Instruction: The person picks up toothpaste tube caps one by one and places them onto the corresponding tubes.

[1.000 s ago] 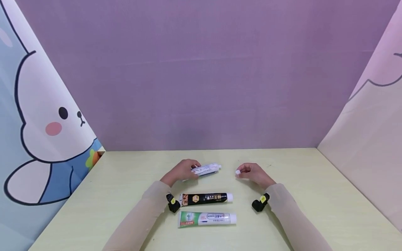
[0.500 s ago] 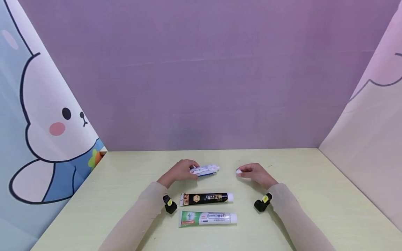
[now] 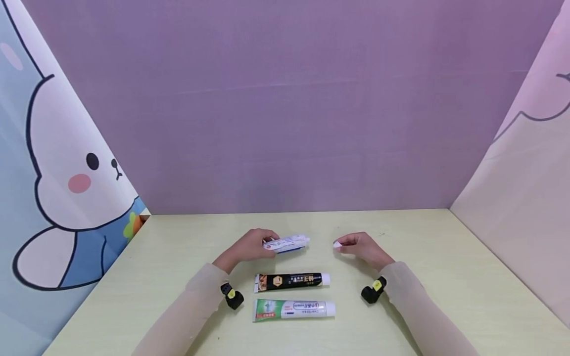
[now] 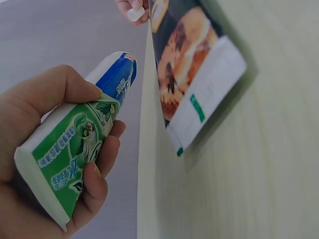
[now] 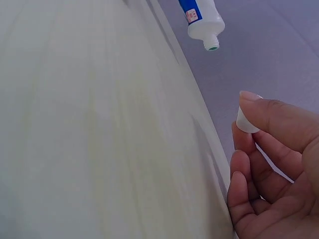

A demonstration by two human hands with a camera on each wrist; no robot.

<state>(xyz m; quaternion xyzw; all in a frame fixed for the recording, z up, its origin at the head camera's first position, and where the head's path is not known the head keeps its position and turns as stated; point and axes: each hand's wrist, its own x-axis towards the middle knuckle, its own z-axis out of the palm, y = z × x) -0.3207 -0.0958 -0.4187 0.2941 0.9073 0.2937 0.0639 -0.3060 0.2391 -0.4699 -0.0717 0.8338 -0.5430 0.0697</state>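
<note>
Tube (image 4: pixel 75 140) uncapped, my left fingers (image 4: pixel 94 186) curled round it; right fingers (image 5: pixel 243 143) pinch cap (image 5: pixel 246 123). Hard squeeze could make tube ooze; loose pinch, cap slips.

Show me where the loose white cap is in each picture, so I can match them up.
Head: white cap slightly right of centre, lower half.
Left wrist: white cap at the top edge, left of centre.
Right wrist: white cap right of centre, about mid-height.
Shared landmark: the right hand pinching it.
</note>
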